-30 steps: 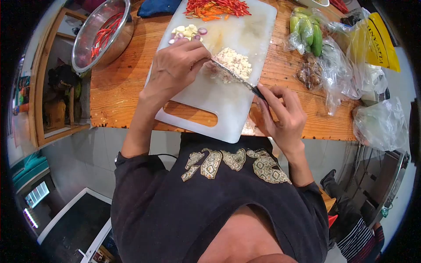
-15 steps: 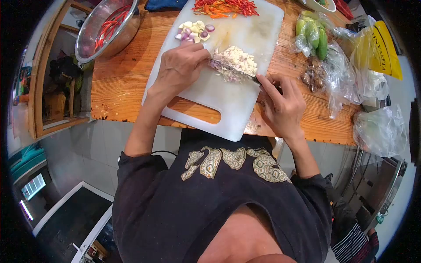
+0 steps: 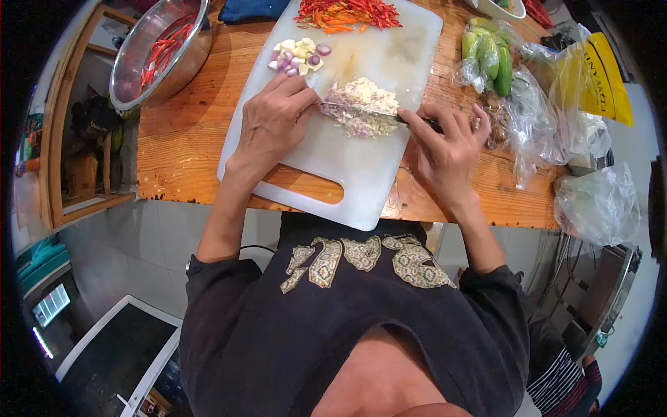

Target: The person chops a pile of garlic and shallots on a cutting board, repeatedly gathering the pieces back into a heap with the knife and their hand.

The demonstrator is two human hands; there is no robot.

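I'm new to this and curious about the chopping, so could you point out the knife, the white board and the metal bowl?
Knife (image 3: pixel 379 111), head view: the blade.
White board (image 3: pixel 358 194), head view: bare surface beside the handle slot.
Metal bowl (image 3: pixel 194 60), head view: outer wall.

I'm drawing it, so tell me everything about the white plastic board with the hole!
The white, rectangular, plastic-looking cutting board has rounded corners, a long handle hole and yellowish stains. It lies flat on the orange-brown wooden table, one near corner poking past the edge; its far end is out of view. It carries cut red and orange chillies, pale and purple bulb pieces and a finely chopped pale heap.
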